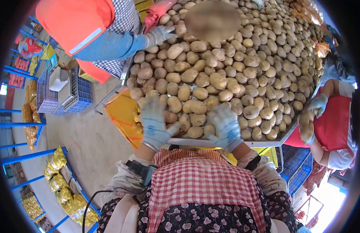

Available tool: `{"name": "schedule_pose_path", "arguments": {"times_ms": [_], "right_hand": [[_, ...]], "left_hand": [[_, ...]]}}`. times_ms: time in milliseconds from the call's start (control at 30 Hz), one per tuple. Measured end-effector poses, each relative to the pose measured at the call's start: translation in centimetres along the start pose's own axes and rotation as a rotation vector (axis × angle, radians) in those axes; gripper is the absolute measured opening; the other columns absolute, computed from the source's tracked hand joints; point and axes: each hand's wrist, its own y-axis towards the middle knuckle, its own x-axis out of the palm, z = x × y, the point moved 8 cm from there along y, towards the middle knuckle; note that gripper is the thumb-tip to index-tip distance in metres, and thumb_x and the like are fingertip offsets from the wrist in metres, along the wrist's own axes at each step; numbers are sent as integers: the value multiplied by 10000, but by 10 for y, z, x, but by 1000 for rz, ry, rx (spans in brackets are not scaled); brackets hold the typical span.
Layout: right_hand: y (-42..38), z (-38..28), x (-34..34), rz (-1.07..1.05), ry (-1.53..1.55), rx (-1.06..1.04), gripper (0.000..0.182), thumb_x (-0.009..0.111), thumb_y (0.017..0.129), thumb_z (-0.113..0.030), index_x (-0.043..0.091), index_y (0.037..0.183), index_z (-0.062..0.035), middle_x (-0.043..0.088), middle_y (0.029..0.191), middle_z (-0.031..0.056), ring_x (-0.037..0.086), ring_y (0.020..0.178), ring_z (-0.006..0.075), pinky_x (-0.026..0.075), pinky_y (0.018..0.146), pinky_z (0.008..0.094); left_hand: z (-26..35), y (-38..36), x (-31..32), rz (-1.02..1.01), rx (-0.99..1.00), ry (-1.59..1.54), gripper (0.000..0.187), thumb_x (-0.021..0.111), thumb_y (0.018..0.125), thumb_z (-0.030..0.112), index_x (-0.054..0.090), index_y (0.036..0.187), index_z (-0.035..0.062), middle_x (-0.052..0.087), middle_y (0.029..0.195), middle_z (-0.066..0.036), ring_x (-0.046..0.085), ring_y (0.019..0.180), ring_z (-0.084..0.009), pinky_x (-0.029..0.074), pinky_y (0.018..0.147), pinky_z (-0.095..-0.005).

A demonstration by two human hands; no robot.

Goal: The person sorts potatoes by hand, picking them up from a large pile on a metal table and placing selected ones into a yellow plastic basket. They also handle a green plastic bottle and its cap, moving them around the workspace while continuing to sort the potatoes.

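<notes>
Loose potatoes (194, 106) cover a metal-rimmed table (195, 143) in front of me. My left hand (153, 126), in a pale blue-and-white glove, lies over the potatoes near the front left corner. Its fingertips are blurred and its thumb points out to the right. To the right, my right hand (227, 127) rests on potatoes just inside the rim, gloved the same way. Both hands have their fingers stretched out with the thumb apart, and neither appears to grip a potato. The potatoes under the palms are partly hidden.
At the left, a co-worker's gloved hand (158, 36) touches the potatoes. Another person in a red apron (335, 124) holds potatoes at the right edge. An orange-yellow bag (123, 116) hangs by the left corner. Blue crates (81, 95) and yellow net bags (63, 190) stand farther left.
</notes>
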Motion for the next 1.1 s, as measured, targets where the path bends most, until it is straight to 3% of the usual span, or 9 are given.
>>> {"name": "schedule_pose_path", "arguments": {"times_ms": [100, 233, 300, 367, 400, 633, 700, 800, 1100], "right_hand": [[19, -33, 25, 96, -33, -168, 707, 638, 779, -467, 446, 1365, -120, 259, 1484, 192, 232, 1375, 405, 251, 1106, 510], [70, -30, 12, 174, -144, -77, 651, 611, 811, -446, 449, 1356, -129, 229, 1497, 196, 227, 1369, 424, 251, 1105, 510], [74, -26, 5, 307, -139, -79, 635, 618, 801, -435, 460, 1327, -116, 278, 1473, 202, 245, 1356, 425, 269, 1089, 514], [64, -51, -3, 232, -70, -225, 607, 611, 802, -421, 468, 1304, -110, 352, 1420, 205, 277, 1333, 421, 283, 1073, 521], [61, -59, 15, 44, -39, -282, 588, 599, 813, -400, 469, 1310, -114, 408, 1371, 175, 309, 1313, 404, 291, 1068, 519], [79, -48, 42, 53, -100, -279, 502, 585, 829, -360, 520, 1274, -137, 414, 1408, 109, 353, 1305, 352, 316, 1058, 495], [87, -35, 38, 223, 8, -269, 387, 587, 837, -323, 599, 1181, -147, 434, 1402, 116, 384, 1287, 349, 330, 1051, 484], [79, -39, 35, 231, 32, -219, 299, 592, 835, -273, 641, 1097, -136, 471, 1367, 128, 398, 1283, 364, 340, 1049, 482], [64, -22, 25, 253, 272, -92, 315, 595, 834, -193, 621, 1131, -92, 487, 1333, 175, 422, 1270, 375, 357, 1055, 455]], "left_hand": [[-25, -14, 19, -166, -102, 99, 922, 700, 681, 492, 362, 1356, -38, 385, 1357, -254, 307, 1292, -463, 225, 1085, -535], [-93, -26, -18, 147, -262, 140, 943, 711, 716, 408, 274, 1430, -27, 286, 1465, -258, 241, 1347, -462, 212, 1108, -522], [-106, -10, -24, 245, -212, 145, 839, 693, 738, 419, 361, 1360, -35, 338, 1414, -273, 291, 1309, -467, 232, 1083, -546], [-85, 19, -32, 324, 70, 33, 733, 658, 799, 332, 362, 1361, -36, 337, 1423, -276, 311, 1303, -467, 258, 1082, -530], [-89, 30, -25, 319, 69, 27, 733, 658, 799, 332, 362, 1361, -36, 337, 1423, -276, 311, 1303, -467, 258, 1082, -530], [-124, 26, -58, 477, -25, -66, 342, 618, 834, 235, 583, 1124, 58, 392, 1401, -199, 359, 1259, -437, 288, 1066, -538], [-66, 21, -24, -228, 242, 90, 353, 657, 788, 272, 629, 1114, 141, 412, 1392, -183, 335, 1313, -424, 256, 1076, -562], [-76, -7, 18, -247, 231, 177, 391, 702, 718, 328, 655, 1097, 246, 393, 1409, -167, 313, 1321, -433, 226, 1072, -604], [-91, -4, 18, -309, 410, 248, 495, 747, 665, 284, 618, 1142, 314, 411, 1387, -145, 326, 1317, -416, 299, 1054, -568]]}}
